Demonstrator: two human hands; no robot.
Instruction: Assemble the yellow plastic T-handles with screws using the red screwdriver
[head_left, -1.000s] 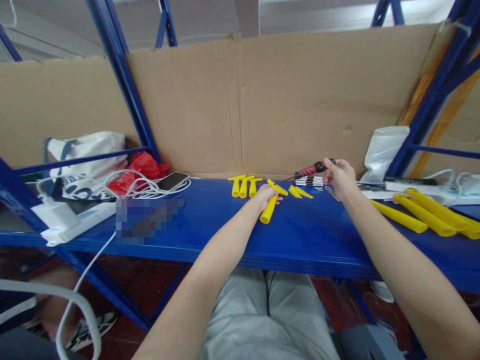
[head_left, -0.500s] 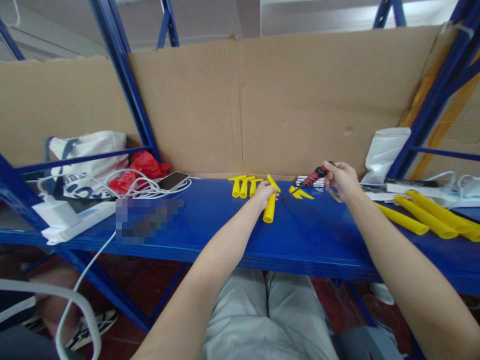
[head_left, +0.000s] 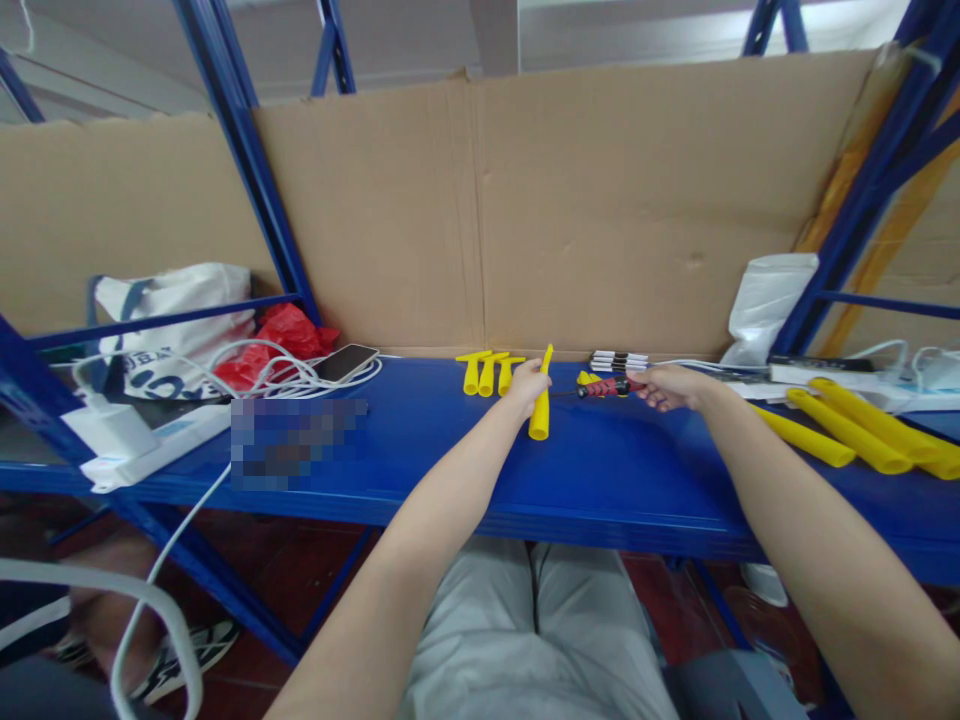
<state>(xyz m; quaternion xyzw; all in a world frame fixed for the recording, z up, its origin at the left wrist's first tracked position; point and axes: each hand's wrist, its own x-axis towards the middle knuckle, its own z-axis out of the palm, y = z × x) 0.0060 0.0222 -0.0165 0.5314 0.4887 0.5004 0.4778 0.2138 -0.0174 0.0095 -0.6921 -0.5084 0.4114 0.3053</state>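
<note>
My left hand (head_left: 529, 384) is closed around a yellow plastic tube (head_left: 539, 418), with a flat yellow piece (head_left: 548, 362) standing at its far end. From the right, my right hand (head_left: 667, 387) grips a red and black screwdriver (head_left: 606, 387) by its handle. The screwdriver lies nearly level, and its thin shaft points left at the yellow tube; whether the tip touches is too small to tell. Behind the handle, small yellow pieces (head_left: 587, 378) are partly covered. Left of my left hand, three yellow T-shaped parts (head_left: 487, 376) sit in a row.
Several long yellow tubes (head_left: 851, 432) lie on the right of the blue shelf (head_left: 420, 450). White-and-black small items (head_left: 619, 361) rest by the cardboard wall (head_left: 600, 200). On the left are a phone (head_left: 347, 364), white cables, a red bag (head_left: 281, 345) and a power strip (head_left: 161, 447).
My right hand has lowered the screwdriver from a steep slant to nearly level. The yellow tube in my left hand has turned, so its flat end piece now stands more upright.
</note>
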